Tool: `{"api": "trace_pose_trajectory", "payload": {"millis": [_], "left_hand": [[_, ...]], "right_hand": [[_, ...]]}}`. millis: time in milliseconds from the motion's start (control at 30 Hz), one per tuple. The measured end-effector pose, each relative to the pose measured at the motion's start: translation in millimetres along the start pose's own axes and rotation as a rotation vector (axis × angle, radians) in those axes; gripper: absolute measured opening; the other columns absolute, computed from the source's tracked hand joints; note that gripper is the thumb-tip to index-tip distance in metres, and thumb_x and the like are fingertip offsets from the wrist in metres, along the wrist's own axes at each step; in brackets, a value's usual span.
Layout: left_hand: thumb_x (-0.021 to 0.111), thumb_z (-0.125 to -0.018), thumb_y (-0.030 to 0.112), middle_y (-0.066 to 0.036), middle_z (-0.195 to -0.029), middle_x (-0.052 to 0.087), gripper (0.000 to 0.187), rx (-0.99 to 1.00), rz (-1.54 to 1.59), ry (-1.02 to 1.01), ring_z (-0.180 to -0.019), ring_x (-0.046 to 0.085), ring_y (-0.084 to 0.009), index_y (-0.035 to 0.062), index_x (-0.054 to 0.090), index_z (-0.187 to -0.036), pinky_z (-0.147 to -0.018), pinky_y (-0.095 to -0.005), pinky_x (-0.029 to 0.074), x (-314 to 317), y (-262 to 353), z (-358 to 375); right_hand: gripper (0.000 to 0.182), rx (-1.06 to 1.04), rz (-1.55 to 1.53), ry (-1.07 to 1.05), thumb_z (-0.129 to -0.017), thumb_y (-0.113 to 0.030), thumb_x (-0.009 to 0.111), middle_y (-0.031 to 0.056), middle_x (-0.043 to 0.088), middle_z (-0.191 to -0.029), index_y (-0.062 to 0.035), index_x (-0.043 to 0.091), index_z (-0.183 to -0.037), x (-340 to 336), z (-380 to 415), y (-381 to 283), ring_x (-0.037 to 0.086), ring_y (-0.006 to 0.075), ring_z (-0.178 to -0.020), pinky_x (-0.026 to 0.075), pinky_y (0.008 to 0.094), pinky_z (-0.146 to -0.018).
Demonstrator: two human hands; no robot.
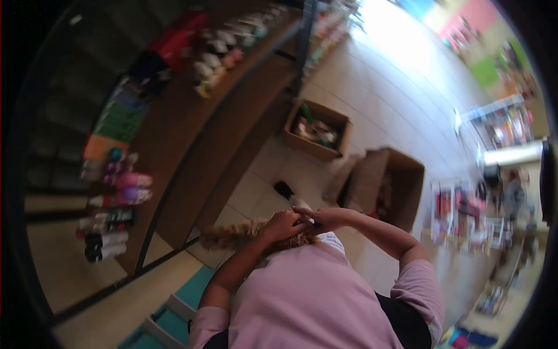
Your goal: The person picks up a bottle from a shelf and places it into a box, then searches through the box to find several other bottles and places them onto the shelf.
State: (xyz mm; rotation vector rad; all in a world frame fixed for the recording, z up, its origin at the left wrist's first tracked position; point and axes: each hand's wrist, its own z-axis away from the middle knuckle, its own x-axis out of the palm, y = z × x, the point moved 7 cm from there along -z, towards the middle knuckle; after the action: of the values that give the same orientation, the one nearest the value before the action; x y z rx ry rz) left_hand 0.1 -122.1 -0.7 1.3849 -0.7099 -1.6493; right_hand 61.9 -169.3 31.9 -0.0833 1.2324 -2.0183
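Note:
My left hand [281, 225] and my right hand [326, 218] meet in front of my pink shirt [314, 291], fingers bent and overlapping. Between and under them is a fluffy tan-brown thing [232, 235], which stretches out to the left past my left forearm. A small dark bit shows at the fingers, too blurred to make out. What each hand grips is partly hidden by the other. Just beyond the hands, a foot in a dark shoe [283, 189] rests on the tiled floor.
Ahead stands an open cardboard box [314, 149] with mixed items inside. A larger open cardboard box [401, 180] is to its right. Brown shelves [192, 157] with goods run along the left. A teal and white piece [174, 308] is at the lower left.

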Motion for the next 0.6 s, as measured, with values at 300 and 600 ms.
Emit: {"api": "trace_pose_trajectory", "payload": {"millis": [300,600], "left_hand": [[0.055,-0.07,0.009,-0.011,-0.096,0.049,0.025,0.501,-0.058,0.192,-0.094,0.046,-0.0278,0.0068,0.052,-0.094,-0.078,-0.0357,0.038,69.3,78.6,-9.3],[0.052,-0.067,-0.002,-0.009,-0.08,0.052,0.012,0.607,-0.038,-0.173,-0.08,0.05,-0.0247,0.0039,0.054,-0.077,-0.068,-0.0324,0.041,165.6,119.8,-135.0]], "right_hand": [[0.029,0.533,-0.842,0.745,-0.073,-0.022,0.059,0.0051,0.052,-0.061,-0.0062,0.049,-0.096,155.4,213.1,96.4,0.045,0.0133,-0.044,0.036,0.0247,-0.04],[0.007,0.534,-1.398,1.825,-0.071,-0.006,0.052,-0.002,0.037,-0.05,-0.0059,0.045,-0.071,265.0,336.3,239.0,0.033,0.0058,-0.04,0.025,0.02,-0.033]]}}
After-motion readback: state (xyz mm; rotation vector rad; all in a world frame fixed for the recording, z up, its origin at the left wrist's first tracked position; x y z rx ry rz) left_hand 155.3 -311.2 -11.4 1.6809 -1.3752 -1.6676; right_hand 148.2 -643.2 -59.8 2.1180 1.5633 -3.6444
